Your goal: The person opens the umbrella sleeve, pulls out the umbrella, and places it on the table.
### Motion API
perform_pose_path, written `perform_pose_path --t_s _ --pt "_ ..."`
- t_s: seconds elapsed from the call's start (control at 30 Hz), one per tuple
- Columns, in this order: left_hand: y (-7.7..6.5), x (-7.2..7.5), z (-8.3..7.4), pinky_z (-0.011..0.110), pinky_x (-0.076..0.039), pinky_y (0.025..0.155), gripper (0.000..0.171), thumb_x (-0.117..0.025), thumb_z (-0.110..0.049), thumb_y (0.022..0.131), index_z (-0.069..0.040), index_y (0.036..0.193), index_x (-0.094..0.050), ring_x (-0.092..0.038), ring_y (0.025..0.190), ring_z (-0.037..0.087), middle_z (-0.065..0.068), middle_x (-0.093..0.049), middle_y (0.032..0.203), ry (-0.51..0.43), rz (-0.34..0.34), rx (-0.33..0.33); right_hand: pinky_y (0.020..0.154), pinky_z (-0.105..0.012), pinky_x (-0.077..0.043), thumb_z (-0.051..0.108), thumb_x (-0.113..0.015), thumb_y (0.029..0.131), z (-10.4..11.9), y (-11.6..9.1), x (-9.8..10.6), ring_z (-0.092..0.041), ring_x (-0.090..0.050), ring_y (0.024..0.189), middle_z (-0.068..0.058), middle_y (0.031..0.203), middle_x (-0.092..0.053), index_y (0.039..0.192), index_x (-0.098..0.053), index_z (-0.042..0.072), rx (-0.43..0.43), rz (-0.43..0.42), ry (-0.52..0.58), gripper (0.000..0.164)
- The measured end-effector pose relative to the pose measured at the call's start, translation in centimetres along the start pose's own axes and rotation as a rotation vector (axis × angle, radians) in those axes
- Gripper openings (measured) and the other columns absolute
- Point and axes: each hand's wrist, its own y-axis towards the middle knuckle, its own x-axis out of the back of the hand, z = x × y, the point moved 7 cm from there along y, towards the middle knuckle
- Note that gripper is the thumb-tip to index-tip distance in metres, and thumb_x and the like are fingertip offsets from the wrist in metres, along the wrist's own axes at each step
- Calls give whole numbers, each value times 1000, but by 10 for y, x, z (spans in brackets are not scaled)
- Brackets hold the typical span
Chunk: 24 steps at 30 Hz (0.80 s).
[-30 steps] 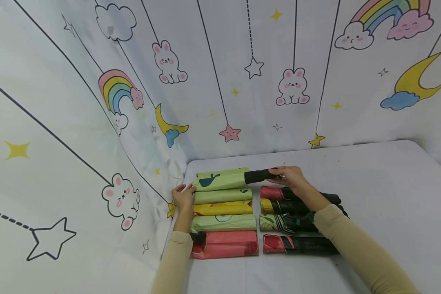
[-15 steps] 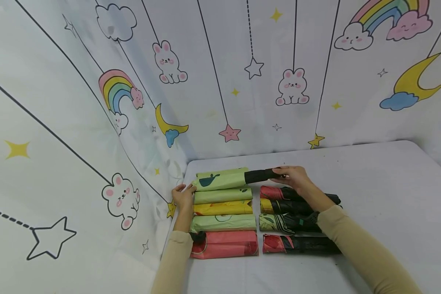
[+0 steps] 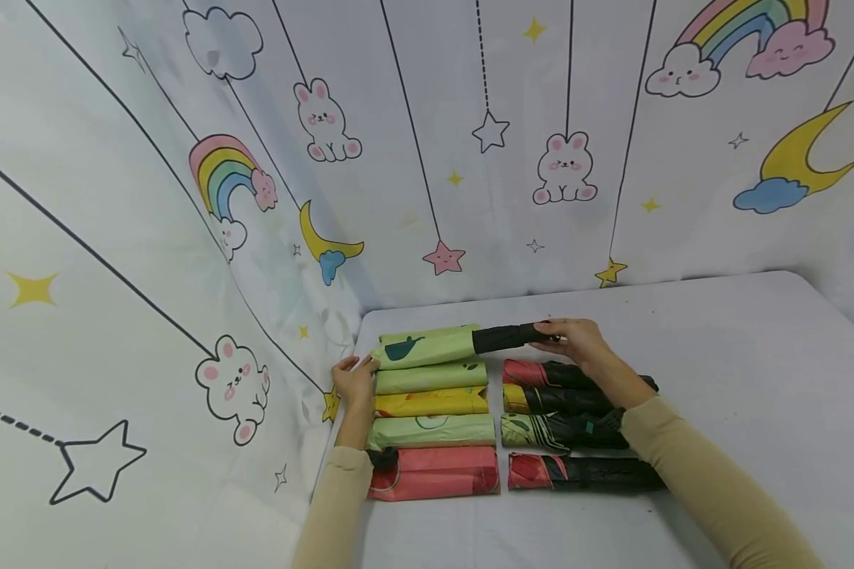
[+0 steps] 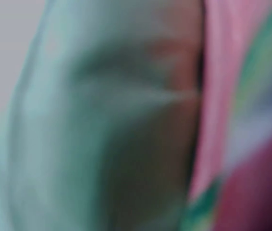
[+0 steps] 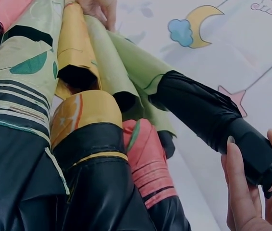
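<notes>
My right hand [image 3: 575,345] grips the black handle [image 5: 251,151] of a folding umbrella [image 3: 507,338], which sticks partway out of a light green sleeve [image 3: 437,350]. A dark strap loop hangs at the handle's end in the right wrist view. At the sleeve's far left end, my left hand [image 3: 354,382] pinches the fabric. Both lie in one line, with the black end slightly raised. The part of the umbrella inside the sleeve is hidden. Blurred pale green fabric [image 4: 54,144] and pink fabric [image 4: 217,86] fill most of the left wrist view.
Below the held sleeve lie a green sleeve [image 3: 430,378], a yellow one [image 3: 430,402], another green one [image 3: 434,432] and a red one [image 3: 441,472]. Several folded umbrellas [image 3: 583,473] form a column beside them. Another green sleeve [image 3: 462,329] shows behind. Printed cloth walls stand behind and left.
My right hand has moved slightly right, and a little more of the black umbrella shows outside the green sleeve. The left hand has stayed at the sleeve's end.
</notes>
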Motion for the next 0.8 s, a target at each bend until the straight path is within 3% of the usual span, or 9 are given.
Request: perform_pose_path --t_s 0.1,0.3,0.53,0.8 --pt "-1 0 -1 36 -60 93 53 -74 14 88 8 129 -41 -66 119 37 23 -40 131 1 -2 -2 107 -54 -49 5 -75 96 1 0 2 -21 -74 95 -19 152 -38 101 -78 3 1 3 9 6" --pt "-1 0 -2 38 -59 96 56 -75 15 87 8 130 -40 -66 120 36 24 -40 132 -4 -4 4 109 -54 -47 4 -74 97 1 -2 7 -18 -74 97 -17 170 -20 112 -75 3 -16 -13 -1 15" --pt "2 0 -1 35 -60 93 54 -73 16 87 9 129 -41 -66 120 39 25 -42 130 -5 -7 0 110 -53 -47 7 -77 95 1 -3 14 -18 -72 100 -20 171 -18 122 -69 -1 -25 -26 -8 29" --pt "0 1 -2 33 -61 91 54 -72 17 87 9 130 -42 -67 119 38 28 -43 133 -2 -10 7 112 -54 -44 7 -78 95 4 -10 22 -18 -71 100 -20 172 -13 110 -74 6 -10 -15 4 16"
